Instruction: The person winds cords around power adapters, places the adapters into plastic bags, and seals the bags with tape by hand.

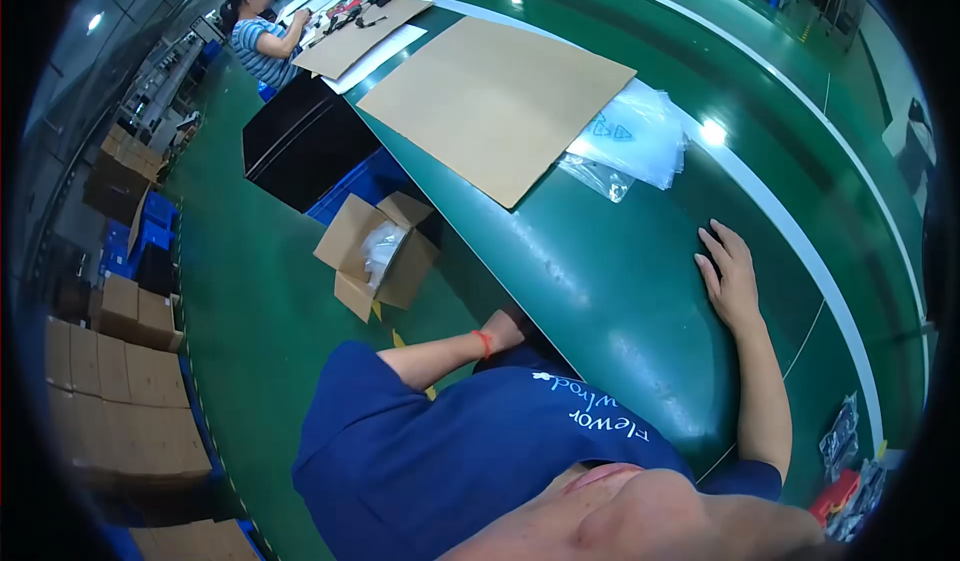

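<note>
Resting spread on the counter point(610, 281), the right hand point(730, 269) could, swinging left, skid slick bags point(640, 141); left hand point(503, 330) half-hidden, grip I cannot tell.

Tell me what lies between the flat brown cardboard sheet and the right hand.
Clear plastic bags, then bare green tabletop; the head view shows this.

1. This looks like a big workshop or factory.
2. Brown boxes point(130, 411) stand in tall piles.
3. A long green table point(600, 271) has flat cardboard point(490, 101) and clear bags point(645, 141) on it.
4. Another person point(263, 46) works by small dark things point(370, 21).
</note>
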Available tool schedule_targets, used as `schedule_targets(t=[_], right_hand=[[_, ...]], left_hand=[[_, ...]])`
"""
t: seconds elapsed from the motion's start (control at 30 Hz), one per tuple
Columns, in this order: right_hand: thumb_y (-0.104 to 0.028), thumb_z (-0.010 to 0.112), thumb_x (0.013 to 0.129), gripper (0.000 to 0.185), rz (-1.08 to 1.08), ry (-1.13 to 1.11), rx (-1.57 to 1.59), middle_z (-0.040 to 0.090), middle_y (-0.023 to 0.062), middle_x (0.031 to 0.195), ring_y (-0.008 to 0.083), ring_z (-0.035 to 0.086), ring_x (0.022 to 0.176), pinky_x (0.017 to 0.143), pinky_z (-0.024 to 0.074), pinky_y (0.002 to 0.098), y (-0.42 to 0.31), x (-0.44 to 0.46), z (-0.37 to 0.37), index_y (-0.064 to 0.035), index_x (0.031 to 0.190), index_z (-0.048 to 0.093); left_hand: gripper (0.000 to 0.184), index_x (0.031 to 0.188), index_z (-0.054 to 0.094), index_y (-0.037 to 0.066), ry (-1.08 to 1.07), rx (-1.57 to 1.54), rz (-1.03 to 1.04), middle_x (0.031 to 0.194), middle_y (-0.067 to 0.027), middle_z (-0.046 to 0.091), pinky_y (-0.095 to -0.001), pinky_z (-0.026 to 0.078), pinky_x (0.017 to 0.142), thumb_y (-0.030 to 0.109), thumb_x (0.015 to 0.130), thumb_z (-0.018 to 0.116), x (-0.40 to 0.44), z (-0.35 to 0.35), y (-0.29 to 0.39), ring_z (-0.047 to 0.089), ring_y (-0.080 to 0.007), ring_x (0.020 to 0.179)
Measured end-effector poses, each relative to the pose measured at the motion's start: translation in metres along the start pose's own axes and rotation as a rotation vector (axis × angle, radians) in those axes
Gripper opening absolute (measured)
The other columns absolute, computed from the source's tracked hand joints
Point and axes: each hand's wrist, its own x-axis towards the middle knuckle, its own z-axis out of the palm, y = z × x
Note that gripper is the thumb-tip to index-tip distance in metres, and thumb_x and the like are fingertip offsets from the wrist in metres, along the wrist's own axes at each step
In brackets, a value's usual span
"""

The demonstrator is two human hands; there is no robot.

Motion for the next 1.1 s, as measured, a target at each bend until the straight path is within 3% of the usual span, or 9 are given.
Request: schedule_targets(t=[0.03, 0.1, 0.4, 0.77, 0.83, 1.0, 1.1], right_hand=[[-0.016, 0.059, 0.089, 0.036, -0.015, 0.005, 0.003, 0.05, 0.0151, 0.133, 0.0332, 0.046, 0.123, 0.104, 0.0368, 0.0406, 0.0, 0.001, 0.0, -0.0054, 0.123, 0.057], [-0.016, 0.059, 0.089, 0.035, 0.0, 0.014, 0.0, 0.05, 0.0149, 0.133, 0.0328, 0.047, 0.123, 0.104, 0.037, 0.0406, -0.001, 0.0, 0.002, -0.0052, 0.122, 0.058], [-0.016, 0.059, 0.089, 0.032, 0.004, 0.036, -0.003, 0.052, 0.0147, 0.131, 0.0327, 0.048, 0.121, 0.103, 0.038, 0.0406, -0.003, -0.001, 0.006, -0.0048, 0.119, 0.06], [-0.017, 0.061, 0.087, 0.032, 0.038, 0.049, 0.016, 0.054, 0.014, 0.128, 0.0317, 0.049, 0.12, 0.102, 0.0383, 0.0407, -0.008, -0.003, 0.004, -0.0054, 0.117, 0.062], [-0.018, 0.062, 0.087, 0.032, 0.039, 0.067, 0.008, 0.055, 0.0137, 0.128, 0.0313, 0.05, 0.119, 0.102, 0.0383, 0.0409, -0.006, -0.001, 0.003, -0.0058, 0.116, 0.063], [-0.014, 0.063, 0.085, 0.042, 0.012, -0.011, -0.001, 0.059, 0.0151, 0.12, 0.0313, 0.054, 0.111, 0.097, 0.0417, 0.0402, -0.002, 0.006, -0.003, -0.0072, 0.125, 0.056], [-0.011, 0.065, 0.083, 0.057, 0.115, -0.186, 0.114, 0.061, 0.0156, 0.11, 0.0311, 0.059, 0.095, 0.087, 0.0461, 0.0397, -0.011, 0.044, -0.033, -0.0141, 0.137, 0.046]], left_hand=[[0.029, 0.108, 0.061, 0.003, -0.056, -0.009, -0.012, 0.104, -0.0212, 0.062, -0.0417, 0.048, 0.082, 0.022, 0.087, 0.053, 0.016, 0.014, -0.014, 0.059, -0.038, 0.093], [0.028, 0.103, 0.063, 0.004, -0.002, -0.008, 0.17, 0.099, -0.0219, 0.063, -0.0444, 0.049, 0.079, 0.025, 0.088, 0.052, 0.037, 0.008, 0.007, 0.061, -0.0387, 0.09], [0.029, 0.1, 0.064, 0.003, 0.028, 0.001, 0.08, 0.096, -0.0217, 0.064, -0.0452, 0.049, 0.079, 0.027, 0.089, 0.052, 0.051, 0.003, 0.034, 0.061, -0.039, 0.089], [0.031, 0.095, 0.066, 0.003, -0.127, 0.017, 0.117, 0.092, -0.0214, 0.065, -0.0463, 0.049, 0.078, 0.029, 0.089, 0.051, 0.009, -0.023, 0.075, 0.062, -0.0393, 0.087], [0.038, 0.087, 0.067, 0.002, -0.385, 0.146, -0.142, 0.083, -0.021, 0.066, -0.0466, 0.049, 0.079, 0.036, 0.09, 0.05, -0.012, -0.052, 0.098, 0.062, -0.0393, 0.085], [0.043, 0.082, 0.067, 0.001, -0.409, 0.03, -0.072, 0.078, -0.021, 0.066, -0.0465, 0.048, 0.08, 0.04, 0.089, 0.051, -0.026, -0.05, 0.099, 0.062, -0.039, 0.084], [0.038, 0.091, 0.066, 0.001, -0.424, 0.076, -0.165, 0.09, -0.0206, 0.066, -0.0449, 0.048, 0.078, 0.038, 0.089, 0.055, -0.018, -0.05, 0.097, 0.062, -0.0378, 0.085]])
